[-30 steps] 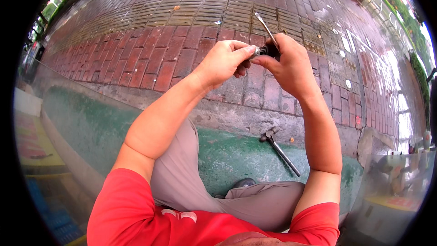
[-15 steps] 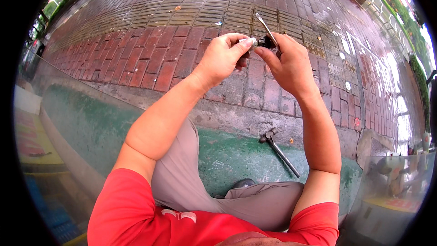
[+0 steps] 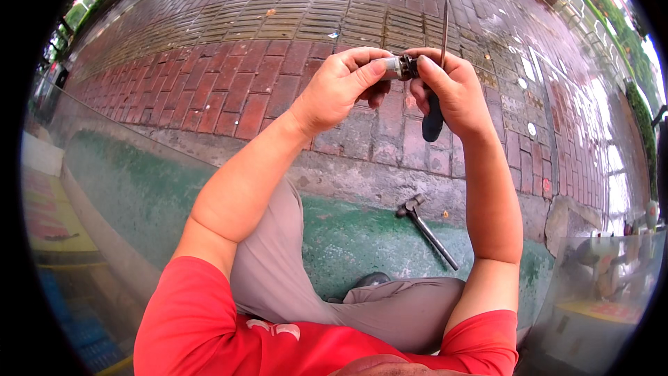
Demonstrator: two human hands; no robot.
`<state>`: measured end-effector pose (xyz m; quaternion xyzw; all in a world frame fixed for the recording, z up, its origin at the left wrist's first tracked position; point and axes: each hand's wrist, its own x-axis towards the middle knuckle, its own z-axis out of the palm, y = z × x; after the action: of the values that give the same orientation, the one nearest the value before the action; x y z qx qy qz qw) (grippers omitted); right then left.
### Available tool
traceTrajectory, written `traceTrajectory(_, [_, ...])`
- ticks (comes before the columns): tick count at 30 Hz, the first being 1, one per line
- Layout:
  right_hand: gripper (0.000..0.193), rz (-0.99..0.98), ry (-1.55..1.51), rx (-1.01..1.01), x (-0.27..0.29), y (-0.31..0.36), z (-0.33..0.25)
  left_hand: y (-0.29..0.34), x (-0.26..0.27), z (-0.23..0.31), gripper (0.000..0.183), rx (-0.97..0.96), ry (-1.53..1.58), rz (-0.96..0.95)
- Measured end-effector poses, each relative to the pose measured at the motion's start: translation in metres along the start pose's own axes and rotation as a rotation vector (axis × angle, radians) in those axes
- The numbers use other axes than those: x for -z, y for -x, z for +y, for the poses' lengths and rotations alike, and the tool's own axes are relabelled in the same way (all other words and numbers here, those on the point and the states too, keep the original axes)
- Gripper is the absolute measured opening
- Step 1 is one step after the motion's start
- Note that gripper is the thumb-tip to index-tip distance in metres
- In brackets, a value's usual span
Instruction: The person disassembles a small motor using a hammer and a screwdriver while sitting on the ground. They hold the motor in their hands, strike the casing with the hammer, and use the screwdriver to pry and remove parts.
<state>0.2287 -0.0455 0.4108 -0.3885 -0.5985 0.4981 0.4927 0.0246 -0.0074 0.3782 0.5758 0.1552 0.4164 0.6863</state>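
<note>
Pinched in my left hand is a small silver cylindrical part, lying roughly level, with a dark ridged end on its right. The fingers of my right hand close on that dark end, which they partly cover. The same hand keeps hold of a screwdriver: its thin metal shaft points up and away, while the dark handle hangs below the palm. What exactly the cylindrical part is, I cannot make out. Both hands are raised in front of me, close together above the paving.
A ball-peen hammer lies on the green painted ledge by my bent legs. Beyond the ledge runs wet red brick paving with a band of ribbed yellowish tiles. Transparent panels stand at the lower left and lower right.
The screwdriver has swung in my right hand from slanting left to nearly upright, and its handle now shows. More of the silver part is visible between my hands.
</note>
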Motion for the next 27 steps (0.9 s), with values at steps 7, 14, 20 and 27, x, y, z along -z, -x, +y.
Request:
traceTrajectory(7, [0.034,0.022,0.016,-0.042,0.006,0.002,-0.003,-0.004,-0.003,-0.005,0.03,0.001,-0.121,0.084])
traceTrajectory(14, [0.035,0.29,0.617,0.175,-0.017,0.005,0.002,-0.003,-0.011,-0.003,0.03,0.112,-0.244,0.22])
traceTrajectory(20, [0.038,0.362,1.079,0.579,-0.025,0.005,0.005,-0.002,-0.012,0.001,0.03,0.137,-0.152,0.258])
traceTrajectory(27, [0.038,0.471,1.151,0.606,-0.034,0.0,0.001,-0.003,-0.011,0.002,0.027,0.08,-0.143,0.317])
